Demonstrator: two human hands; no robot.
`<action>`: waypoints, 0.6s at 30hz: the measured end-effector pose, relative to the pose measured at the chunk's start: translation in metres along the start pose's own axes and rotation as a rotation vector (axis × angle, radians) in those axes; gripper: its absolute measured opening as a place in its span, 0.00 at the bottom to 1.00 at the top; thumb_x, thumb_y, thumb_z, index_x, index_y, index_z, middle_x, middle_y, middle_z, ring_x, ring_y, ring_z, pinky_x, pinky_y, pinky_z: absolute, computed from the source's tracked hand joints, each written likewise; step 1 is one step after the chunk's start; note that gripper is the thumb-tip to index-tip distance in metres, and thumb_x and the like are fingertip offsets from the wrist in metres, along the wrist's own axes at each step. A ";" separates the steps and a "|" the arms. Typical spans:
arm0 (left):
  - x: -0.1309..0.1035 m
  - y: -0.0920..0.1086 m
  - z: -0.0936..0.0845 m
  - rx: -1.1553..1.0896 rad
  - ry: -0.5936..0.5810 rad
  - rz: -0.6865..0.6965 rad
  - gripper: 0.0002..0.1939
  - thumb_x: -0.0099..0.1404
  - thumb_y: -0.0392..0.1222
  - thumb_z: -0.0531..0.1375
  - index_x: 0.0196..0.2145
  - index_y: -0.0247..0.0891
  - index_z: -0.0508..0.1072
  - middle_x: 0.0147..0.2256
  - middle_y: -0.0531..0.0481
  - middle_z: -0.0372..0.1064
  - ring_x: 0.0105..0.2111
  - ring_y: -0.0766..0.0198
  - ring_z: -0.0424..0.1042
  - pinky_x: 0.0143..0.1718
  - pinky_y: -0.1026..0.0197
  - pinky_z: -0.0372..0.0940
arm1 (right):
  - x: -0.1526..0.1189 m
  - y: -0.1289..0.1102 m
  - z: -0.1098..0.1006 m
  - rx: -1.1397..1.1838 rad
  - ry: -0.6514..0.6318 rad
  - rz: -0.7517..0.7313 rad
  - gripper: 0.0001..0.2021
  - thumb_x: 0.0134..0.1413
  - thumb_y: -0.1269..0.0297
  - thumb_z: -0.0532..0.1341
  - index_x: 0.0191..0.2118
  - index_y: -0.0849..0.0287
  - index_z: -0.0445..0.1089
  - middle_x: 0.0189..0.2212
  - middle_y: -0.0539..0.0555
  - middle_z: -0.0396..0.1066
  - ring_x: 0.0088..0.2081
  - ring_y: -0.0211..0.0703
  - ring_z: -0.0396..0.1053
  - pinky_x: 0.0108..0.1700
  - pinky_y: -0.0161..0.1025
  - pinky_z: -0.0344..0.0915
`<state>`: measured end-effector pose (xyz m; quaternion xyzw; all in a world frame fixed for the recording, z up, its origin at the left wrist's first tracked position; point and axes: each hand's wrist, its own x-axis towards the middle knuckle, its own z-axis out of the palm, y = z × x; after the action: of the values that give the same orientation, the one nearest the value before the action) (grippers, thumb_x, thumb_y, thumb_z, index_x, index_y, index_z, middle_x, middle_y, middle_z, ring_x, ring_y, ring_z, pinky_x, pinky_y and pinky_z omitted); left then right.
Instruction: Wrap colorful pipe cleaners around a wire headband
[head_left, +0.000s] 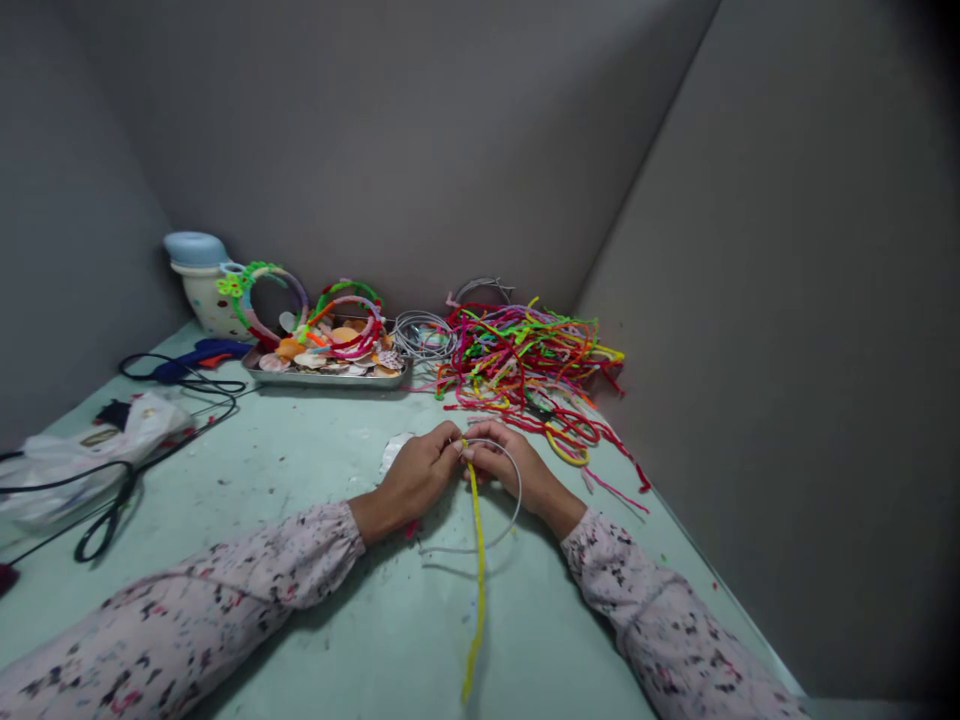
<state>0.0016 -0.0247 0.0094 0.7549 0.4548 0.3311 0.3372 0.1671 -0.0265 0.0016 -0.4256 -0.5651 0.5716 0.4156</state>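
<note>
My left hand and my right hand meet over the middle of the table, thumbs and fingers pinched close together. Between them is one end of a yellow pipe cleaner, whose long tail hangs down toward me. A thin grey wire curves out from the same pinch, round below my right hand, to a loose end on the left. At the fingertips the yellow strand touches the wire; how it is wound there is too small to tell. A whitish round piece lies just behind my left hand.
A heap of coloured pipe cleaners lies at the back right, beside coiled grey wire. A metal tray holds shells and wrapped rings. At left are a blue-lidded container, a blue-handled tool, black cable and a plastic bag.
</note>
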 end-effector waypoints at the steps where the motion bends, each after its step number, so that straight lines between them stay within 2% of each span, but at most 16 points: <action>1: 0.000 0.000 0.000 -0.030 -0.005 -0.009 0.12 0.65 0.45 0.48 0.30 0.39 0.66 0.24 0.56 0.64 0.25 0.65 0.62 0.28 0.64 0.53 | 0.000 0.000 0.001 0.007 0.011 0.000 0.13 0.47 0.61 0.64 0.39 0.59 0.63 0.26 0.47 0.68 0.25 0.35 0.67 0.28 0.33 0.63; 6: 0.001 -0.002 0.001 -0.151 -0.030 -0.047 0.12 0.64 0.43 0.48 0.28 0.38 0.66 0.21 0.57 0.61 0.23 0.67 0.59 0.26 0.65 0.53 | 0.000 -0.001 0.003 0.031 0.016 -0.019 0.14 0.45 0.65 0.63 0.39 0.57 0.62 0.30 0.49 0.70 0.28 0.37 0.70 0.32 0.35 0.66; 11: 0.002 -0.007 0.003 -0.272 -0.048 -0.114 0.11 0.63 0.46 0.49 0.29 0.38 0.66 0.20 0.57 0.61 0.19 0.69 0.57 0.22 0.66 0.51 | 0.000 0.003 0.003 0.035 -0.045 -0.015 0.15 0.47 0.65 0.61 0.42 0.57 0.60 0.26 0.47 0.69 0.25 0.37 0.69 0.26 0.33 0.63; 18: 0.007 -0.014 0.007 -0.492 -0.107 -0.234 0.10 0.60 0.47 0.52 0.30 0.39 0.64 0.18 0.59 0.58 0.14 0.72 0.52 0.15 0.69 0.46 | 0.003 0.005 0.002 0.036 0.038 -0.011 0.13 0.45 0.65 0.61 0.39 0.58 0.62 0.23 0.46 0.67 0.22 0.36 0.67 0.23 0.32 0.60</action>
<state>0.0036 -0.0147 -0.0043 0.6089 0.4263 0.3500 0.5701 0.1645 -0.0247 -0.0032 -0.4257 -0.5491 0.5713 0.4370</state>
